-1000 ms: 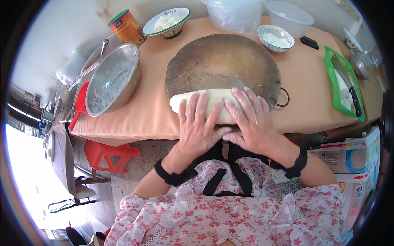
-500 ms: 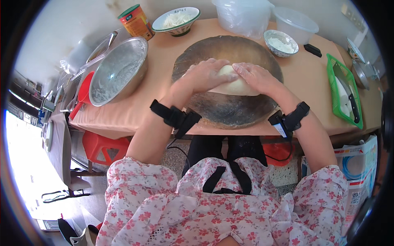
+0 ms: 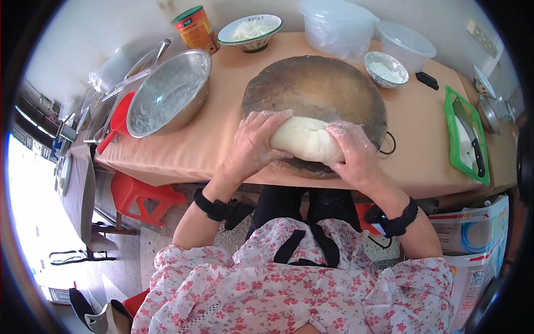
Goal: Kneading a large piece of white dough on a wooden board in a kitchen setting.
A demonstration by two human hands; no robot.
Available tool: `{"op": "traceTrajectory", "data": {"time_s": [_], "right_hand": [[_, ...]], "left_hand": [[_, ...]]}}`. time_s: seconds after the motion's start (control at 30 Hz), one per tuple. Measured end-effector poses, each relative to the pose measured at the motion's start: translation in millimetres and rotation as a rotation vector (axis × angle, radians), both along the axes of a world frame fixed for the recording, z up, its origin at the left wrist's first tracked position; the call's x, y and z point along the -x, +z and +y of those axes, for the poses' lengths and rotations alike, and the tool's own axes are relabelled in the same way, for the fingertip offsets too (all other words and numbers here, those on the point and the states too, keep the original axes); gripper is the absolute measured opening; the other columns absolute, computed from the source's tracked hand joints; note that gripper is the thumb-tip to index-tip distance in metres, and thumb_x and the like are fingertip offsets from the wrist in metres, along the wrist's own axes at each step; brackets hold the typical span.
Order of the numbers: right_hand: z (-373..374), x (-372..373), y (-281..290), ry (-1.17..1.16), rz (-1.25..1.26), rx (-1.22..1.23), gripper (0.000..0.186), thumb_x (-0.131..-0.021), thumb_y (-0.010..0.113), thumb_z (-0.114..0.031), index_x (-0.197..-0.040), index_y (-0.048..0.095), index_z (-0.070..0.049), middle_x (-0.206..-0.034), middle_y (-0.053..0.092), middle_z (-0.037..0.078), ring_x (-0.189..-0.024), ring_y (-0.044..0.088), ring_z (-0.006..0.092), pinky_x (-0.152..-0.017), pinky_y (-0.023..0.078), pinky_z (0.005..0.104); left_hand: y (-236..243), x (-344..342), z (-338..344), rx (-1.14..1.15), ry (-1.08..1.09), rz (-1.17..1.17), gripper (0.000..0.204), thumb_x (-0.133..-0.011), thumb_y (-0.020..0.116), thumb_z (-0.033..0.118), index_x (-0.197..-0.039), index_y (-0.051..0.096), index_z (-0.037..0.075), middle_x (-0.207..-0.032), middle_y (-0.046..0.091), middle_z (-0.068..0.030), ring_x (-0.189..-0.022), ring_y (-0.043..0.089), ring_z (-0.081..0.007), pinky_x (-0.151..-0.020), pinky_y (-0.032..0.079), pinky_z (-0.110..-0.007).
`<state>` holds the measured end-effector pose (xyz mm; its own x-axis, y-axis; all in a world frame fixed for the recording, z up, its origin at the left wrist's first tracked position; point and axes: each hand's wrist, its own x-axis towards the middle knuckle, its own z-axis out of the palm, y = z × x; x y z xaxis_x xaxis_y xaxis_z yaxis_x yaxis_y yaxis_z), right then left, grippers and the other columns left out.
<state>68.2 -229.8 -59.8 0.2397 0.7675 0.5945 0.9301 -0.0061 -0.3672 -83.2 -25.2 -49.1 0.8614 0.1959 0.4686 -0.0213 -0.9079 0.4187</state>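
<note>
A thick, pale log of dough (image 3: 307,139) lies crosswise near the front of a round wooden chopping board (image 3: 311,83). My left hand (image 3: 257,142) grips the dough's left end, thumb on the near side and fingers over the far side. At the other end my right hand (image 3: 356,149) is curled around it in the same way. Flour whitens the fingers of both hands. A seam or crease runs over the top of the dough. Its underside is hidden.
A floury steel bowl (image 3: 169,94) and a red scoop (image 3: 119,121) stand left. Along the back are an orange can (image 3: 196,30), a bowl of white shreds (image 3: 250,30), plastic tubs (image 3: 336,28) and a flour bowl (image 3: 386,69). A green basket (image 3: 453,139) at right holds a knife (image 3: 477,153).
Both hands have drawn back toward me from the middle of the board, bringing the dough along. Earlier they pressed down over it; now they hold its two ends, and more of it shows.
</note>
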Motion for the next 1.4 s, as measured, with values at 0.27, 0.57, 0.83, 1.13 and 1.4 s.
{"op": "traceTrajectory", "data": {"time_s": [0.27,0.57,0.83,1.13,1.4], "right_hand": [[8,-29,47,-0.062,-0.275,-0.077,0.067,-0.062,0.077,-0.002,-0.125,0.057,-0.012,-0.123,0.06,0.009,-0.112,0.058,0.031,-0.095,0.047,0.0435],[11,-56,27,-0.027,0.148,0.129,0.051,-0.09,0.064,-0.03,-0.134,0.053,-0.007,-0.13,0.059,0.017,-0.121,0.055,0.0357,-0.099,0.043,0.0473],[61,-42,28,-0.236,0.162,0.403,0.044,-0.099,0.047,-0.04,-0.122,0.062,-0.005,-0.118,0.065,0.018,-0.112,0.058,0.0386,-0.095,0.044,0.0515],[-18,31,-17,-0.142,-0.274,0.063,0.063,-0.087,0.062,-0.037,-0.14,0.047,-0.007,-0.146,0.043,0.016,-0.133,0.04,0.0401,-0.106,0.028,0.0582],[6,-2,-11,-0.127,-0.172,0.125,0.057,-0.093,0.056,-0.039,-0.139,0.047,-0.007,-0.144,0.046,0.015,-0.129,0.045,0.0369,-0.105,0.028,0.0589]], "left_hand": [[31,-22,-7,-0.221,0.088,-0.335,0.074,-0.061,0.085,0.016,-0.129,0.059,0.01,-0.118,0.061,-0.0128,-0.108,0.057,-0.0343,-0.094,0.046,-0.042],[26,-28,-7,0.053,0.086,-0.025,0.057,-0.083,0.073,0.036,-0.129,0.059,0.006,-0.126,0.059,-0.0183,-0.118,0.054,-0.0371,-0.101,0.043,-0.044],[23,-87,-17,0.066,0.237,0.276,0.036,-0.093,0.052,0.028,-0.121,0.064,0.009,-0.125,0.061,-0.016,-0.116,0.055,-0.0368,-0.096,0.044,-0.048],[-34,-4,-73,-0.273,0.125,-0.243,0.054,-0.081,0.065,0.035,-0.128,0.057,0.009,-0.131,0.055,-0.0185,-0.122,0.051,-0.0374,-0.099,0.038,-0.05],[-24,-34,-48,-0.271,0.104,-0.074,0.061,-0.087,0.06,0.042,-0.137,0.047,0.009,-0.136,0.05,-0.0193,-0.124,0.048,-0.0371,-0.103,0.035,-0.05]]}}
